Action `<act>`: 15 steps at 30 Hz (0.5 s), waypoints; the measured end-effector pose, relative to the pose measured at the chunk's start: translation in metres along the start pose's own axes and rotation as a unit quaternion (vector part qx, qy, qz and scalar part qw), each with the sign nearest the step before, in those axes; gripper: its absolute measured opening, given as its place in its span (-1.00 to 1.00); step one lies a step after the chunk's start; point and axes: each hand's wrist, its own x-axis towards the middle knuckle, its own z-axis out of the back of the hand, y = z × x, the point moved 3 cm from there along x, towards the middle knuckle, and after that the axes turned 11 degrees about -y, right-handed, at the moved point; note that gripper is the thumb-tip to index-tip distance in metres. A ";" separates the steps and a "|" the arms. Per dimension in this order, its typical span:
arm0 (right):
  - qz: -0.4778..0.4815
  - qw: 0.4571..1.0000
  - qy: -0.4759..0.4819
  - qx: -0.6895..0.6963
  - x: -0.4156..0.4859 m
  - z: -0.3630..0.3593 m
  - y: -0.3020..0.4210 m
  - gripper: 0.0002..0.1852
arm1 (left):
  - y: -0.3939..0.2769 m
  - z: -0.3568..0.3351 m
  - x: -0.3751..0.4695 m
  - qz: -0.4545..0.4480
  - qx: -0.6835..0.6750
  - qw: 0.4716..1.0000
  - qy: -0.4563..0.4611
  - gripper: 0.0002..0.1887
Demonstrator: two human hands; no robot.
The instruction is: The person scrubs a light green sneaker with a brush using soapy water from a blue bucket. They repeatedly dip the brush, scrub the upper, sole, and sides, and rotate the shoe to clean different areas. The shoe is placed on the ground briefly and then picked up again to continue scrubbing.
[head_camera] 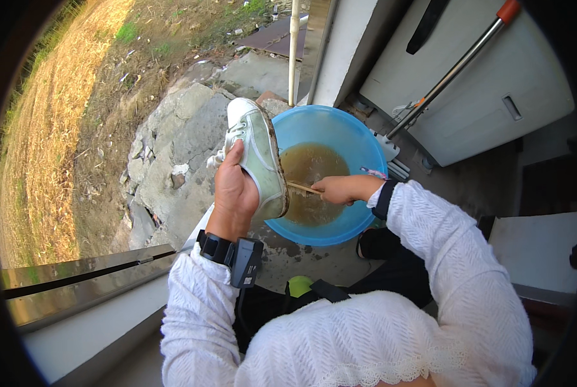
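My left hand (237,188) grips a pale green canvas sneaker (259,155) with white laces and a white toe cap, thumb over its side near the laces. The shoe's toe points up in the view, and its dirt-stained sole faces right. In my right hand (341,188) is a thin wooden stick (302,187), whose far end reaches the edge of the sole near the heel. Under the stick stands a round blue plastic basin (366,145) holding murky brown water (312,164).
A metal pole with an orange end (448,77) leans by a pale cabinet (491,96) on the right. Beyond the basin stands a thin upright pipe (294,53). Broken concrete (187,130) lies left, and a metal door track (100,280) runs at lower left.
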 end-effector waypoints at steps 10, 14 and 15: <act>0.305 0.822 -0.418 0.236 -0.150 -0.075 0.011 -0.43 | 0.014 0.008 0.038 0.002 -0.042 0.999 0.002 -0.64; 0.257 0.824 -0.428 0.268 -0.127 -0.085 0.014 -0.41 | 0.030 0.002 0.033 -0.008 -0.051 0.997 -0.060 -0.65; 0.266 0.818 -0.442 0.253 -0.122 -0.084 0.015 -0.41 | 0.034 0.000 0.031 -0.002 -0.069 0.995 -0.066 -0.65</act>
